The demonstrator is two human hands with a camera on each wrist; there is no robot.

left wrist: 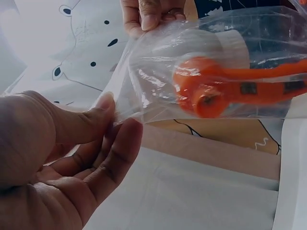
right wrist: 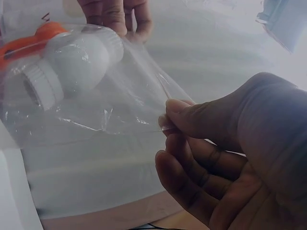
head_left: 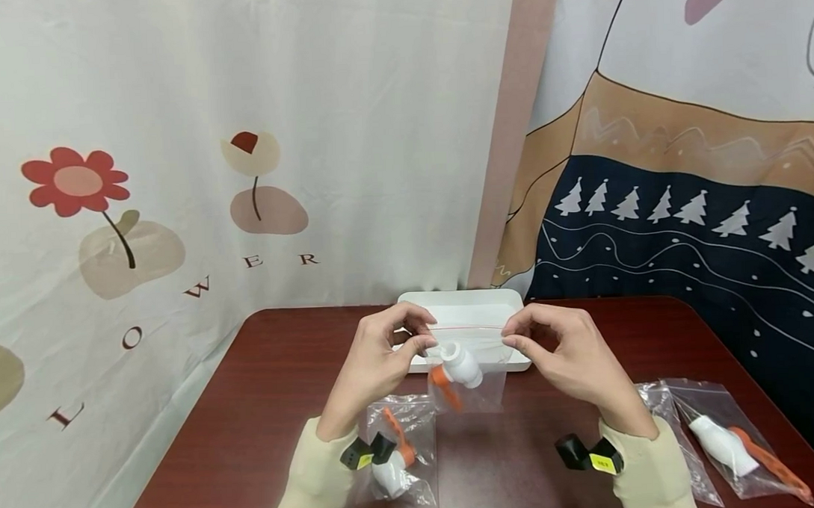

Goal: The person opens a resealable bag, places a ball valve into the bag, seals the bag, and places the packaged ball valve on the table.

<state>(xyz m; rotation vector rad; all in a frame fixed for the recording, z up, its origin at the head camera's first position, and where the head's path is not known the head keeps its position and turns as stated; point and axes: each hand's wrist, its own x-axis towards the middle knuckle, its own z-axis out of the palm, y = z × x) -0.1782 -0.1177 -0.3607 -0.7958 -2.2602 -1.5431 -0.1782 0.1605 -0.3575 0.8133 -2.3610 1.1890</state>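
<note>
Above the table hangs a clear zip bag (head_left: 490,397) with a white plastic valve (head_left: 462,366) inside. The valve's orange handle (left wrist: 206,88) slants down through the bag in the head view. My left hand (head_left: 392,353) pinches the bag's left top corner between thumb and fingers. At the opposite top corner, my right hand (head_left: 564,349) pinches the plastic likewise, as the right wrist view shows close up. Between the two hands the bag's top edge is stretched straight, with a thin red line along it. The valve lies loose in the bag, untouched by either hand.
Behind the bag stands a white tray (head_left: 462,301) at the table's back edge. A second bagged valve (head_left: 391,475) lies by my left forearm. More clear bags (head_left: 704,400), one holding a valve with an orange handle, lie at the right edge of the brown table (head_left: 264,408).
</note>
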